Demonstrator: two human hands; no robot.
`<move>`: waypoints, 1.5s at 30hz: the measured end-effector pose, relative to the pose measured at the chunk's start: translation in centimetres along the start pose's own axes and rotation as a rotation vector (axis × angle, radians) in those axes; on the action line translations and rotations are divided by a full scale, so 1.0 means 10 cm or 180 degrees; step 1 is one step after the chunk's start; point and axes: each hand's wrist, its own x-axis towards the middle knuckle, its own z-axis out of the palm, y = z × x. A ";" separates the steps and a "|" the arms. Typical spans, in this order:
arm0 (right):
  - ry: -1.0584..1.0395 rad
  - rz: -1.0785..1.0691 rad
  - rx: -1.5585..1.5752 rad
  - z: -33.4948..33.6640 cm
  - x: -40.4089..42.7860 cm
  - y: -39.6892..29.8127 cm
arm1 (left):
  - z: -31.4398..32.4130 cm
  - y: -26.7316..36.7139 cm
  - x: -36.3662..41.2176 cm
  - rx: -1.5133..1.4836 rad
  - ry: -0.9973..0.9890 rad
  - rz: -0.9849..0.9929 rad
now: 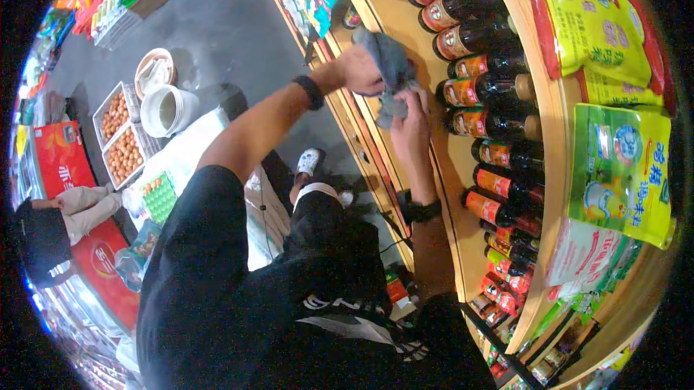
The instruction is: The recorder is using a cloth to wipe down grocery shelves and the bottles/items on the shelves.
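Observation:
My left hand, with a dark band on its wrist, grips a bunched grey cloth above the wooden shelf. Close below it, my right hand pinches the lower part of the same cloth between fingers and thumb. The cloth hides some of the fingers. To the right of both hands, dark glass bottles with orange labels stand in a row on the shelf, and bottles with red labels continue the row farther up.
Yellow seasoning bags lie on the shelf at right. On the floor at left are crates of brown eggs, a white bucket and a green egg tray. Another person is at far left, beside red boxes.

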 end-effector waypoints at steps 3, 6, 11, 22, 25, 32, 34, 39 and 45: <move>-0.0042 -0.0208 0.0206 0.23 0.45 -0.07 | -0.11 -0.55 -0.18 0.0189 -0.0808 -0.0713; -0.0032 -0.0246 0.0113 0.38 0.81 -0.13 | -0.26 -0.81 -0.16 0.0491 -0.0291 -0.0500; 0.0101 -0.0400 0.0219 0.48 0.96 -0.16 | -0.45 -0.83 -0.16 0.0748 -0.0752 -0.0829; -0.0015 0.0017 0.0119 0.25 0.57 -0.10 | -0.42 -0.26 0.12 0.0192 -0.0137 -0.0474; -0.0039 0.0066 0.0075 0.14 0.35 -0.01 | -0.28 -0.02 0.12 0.0215 -0.0135 -0.0428; 0.0013 0.0129 0.0020 -0.24 -0.37 0.16 | -0.05 0.82 0.22 0.0195 0.0247 -0.0297; 0.0156 -0.0012 0.0007 -0.37 -0.60 0.24 | 0.06 1.11 0.22 0.0057 -0.0238 -0.0527; -0.0086 0.0315 0.0294 -0.71 -1.19 0.31 | 0.69 1.49 -0.02 -0.0164 -0.0764 -0.0844; 0.0077 0.0207 0.0204 -1.17 -2.01 0.49 | 0.82 2.44 0.30 -0.0330 -0.0272 -0.0402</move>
